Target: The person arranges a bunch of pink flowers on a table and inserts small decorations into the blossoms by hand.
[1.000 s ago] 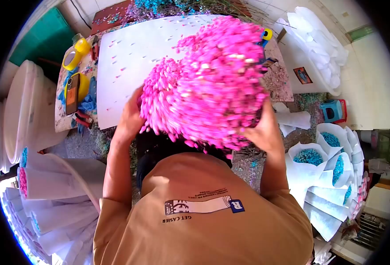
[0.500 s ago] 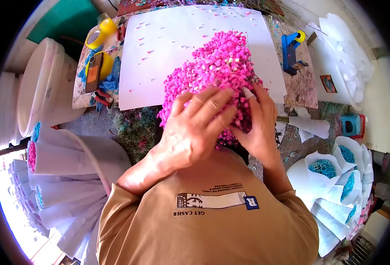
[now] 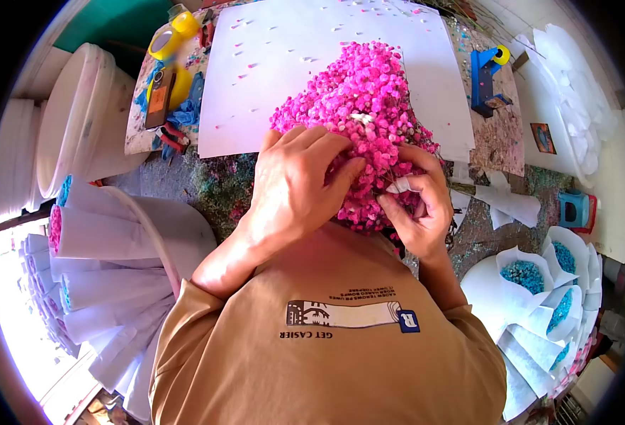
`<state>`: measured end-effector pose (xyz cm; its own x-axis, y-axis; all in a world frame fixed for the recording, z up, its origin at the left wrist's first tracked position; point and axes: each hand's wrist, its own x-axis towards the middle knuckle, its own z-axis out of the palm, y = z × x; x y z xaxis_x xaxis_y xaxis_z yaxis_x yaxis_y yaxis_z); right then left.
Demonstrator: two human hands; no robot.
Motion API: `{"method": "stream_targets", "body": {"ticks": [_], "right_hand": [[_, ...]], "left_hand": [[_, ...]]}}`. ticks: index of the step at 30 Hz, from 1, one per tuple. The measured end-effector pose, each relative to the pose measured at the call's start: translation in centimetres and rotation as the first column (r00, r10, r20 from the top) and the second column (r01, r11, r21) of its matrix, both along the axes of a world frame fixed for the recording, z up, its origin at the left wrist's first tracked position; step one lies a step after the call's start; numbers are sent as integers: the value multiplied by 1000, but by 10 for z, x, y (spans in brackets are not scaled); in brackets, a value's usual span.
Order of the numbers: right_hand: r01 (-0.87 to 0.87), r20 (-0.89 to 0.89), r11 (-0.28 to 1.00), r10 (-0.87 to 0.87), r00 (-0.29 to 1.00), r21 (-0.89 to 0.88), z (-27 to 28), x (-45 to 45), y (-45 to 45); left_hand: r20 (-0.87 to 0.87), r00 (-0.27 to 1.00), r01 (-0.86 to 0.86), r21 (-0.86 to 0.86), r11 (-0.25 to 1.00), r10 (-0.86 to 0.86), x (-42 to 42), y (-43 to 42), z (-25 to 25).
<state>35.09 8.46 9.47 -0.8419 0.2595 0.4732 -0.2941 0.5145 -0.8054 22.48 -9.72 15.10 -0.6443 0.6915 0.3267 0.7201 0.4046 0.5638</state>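
A full bunch of bright pink baby's breath (image 3: 369, 92) is held against my chest, its upper part over a white paper sheet (image 3: 249, 99). My left hand (image 3: 295, 177) presses into the left side of the bunch, fingers curled round the blossoms, thumb on the front. On the right side, my right hand (image 3: 426, 202) has thumb and forefinger brought together at the lower flowers. White tape or bandage wraps one of its fingers. Most of the stems are hidden under the blossoms. Small loose petals lie scattered on the paper.
A phone (image 3: 159, 99), red-handled pliers (image 3: 173, 137) and yellow tape rolls (image 3: 162, 44) lie at the table's left. A blue tape dispenser (image 3: 482, 83) stands right. Paper-wrapped bouquets flank me, with blue flowers (image 3: 522, 275) on the right and paper cones (image 3: 107, 234) on the left.
My left hand has moved left, off the front of the flowers to their side. My right hand has lowered slightly, its fingers more curled. The view has shifted a little.
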Motion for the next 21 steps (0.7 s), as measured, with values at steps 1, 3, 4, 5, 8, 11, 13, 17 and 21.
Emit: {"method": "stream_targets", "body": {"ticks": [1, 3, 4, 5, 8, 11, 13, 17, 21], "right_hand": [[-3, -12, 1000, 3, 1000, 9, 1, 0, 1], [-12, -13, 998, 13, 1000, 67, 1, 3, 7], [9, 9, 1000, -9, 1000, 26, 0, 4, 7], [31, 31, 999, -31, 999, -15, -1, 5, 8], [73, 34, 997, -72, 997, -11, -8, 1, 12], [89, 46, 996, -89, 995, 5, -8, -2, 10], [97, 37, 995, -97, 995, 23, -7, -4, 8], [158, -82, 982, -150, 985, 105, -3, -5, 4], [207, -225, 976, -187, 956, 71, -3, -8, 0]], "left_hand": [[-2, 1000, 0, 2, 1000, 0, 0, 1, 0], [3, 999, 43, 34, 998, -43, 1, 2, 1], [5, 998, 57, 34, 998, -57, 3, 0, 2], [-144, 984, 120, 99, 988, -105, 8, -3, 4], [-423, 888, 291, 214, 932, -180, 27, -8, -1], [-347, 922, 262, 242, 934, -169, 27, -7, 2], [-66, 967, 250, 430, 868, -246, 17, -16, 6], [443, 799, -24, 699, 715, -406, 14, -29, 0], [523, 692, -109, 758, 643, -498, 7, -31, -7]]}}
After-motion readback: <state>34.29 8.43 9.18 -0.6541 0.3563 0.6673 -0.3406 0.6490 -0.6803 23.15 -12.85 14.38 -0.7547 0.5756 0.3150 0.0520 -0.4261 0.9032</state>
